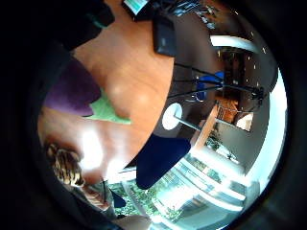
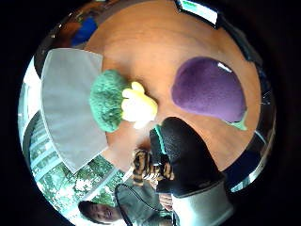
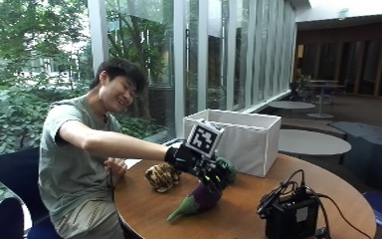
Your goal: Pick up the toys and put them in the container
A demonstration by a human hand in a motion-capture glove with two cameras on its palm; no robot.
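A bright hall with tall windows and greenery outside surrounds a round wooden tabletop (image 3: 244, 219), where a seated person reaches forward with the gloved right hand (image 3: 197, 164). That hand hangs above the toys with nothing clearly in it. In the thumb side palm view a black-gloved finger (image 2: 186, 155) curves over the wood without closing on anything, so I take the hands as released, the gloved one poised to come down. The bare hand (image 3: 115, 167) rests back by the person's chest and I cannot tell how its fingers lie.

Directly beneath the gloved palm lies the purple eggplant toy (image 3: 201, 199), its green stem end pointing toward the tabletop edge nearest the camera. Just beyond the fingertips, toward the container, sits the green broccoli toy (image 2: 110, 101) with its pale yellow stalk, touching or nearly touching the container's wall. Back toward the wrist and the person's body lies the striped tiger toy (image 3: 161, 177). All three are loose on the wood, so none has gone in yet; the hand's position suggests the eggplant is the likely next pick.

The white fabric container (image 3: 240, 139) stands open-topped just past the hand, a short lift away. To the outer side of the hand, a black box with cables (image 3: 290, 214) sits near the edge; it is apart from the toys. The eggplant's stem lies fairly near the rim, so a sideways nudge could roll it off.
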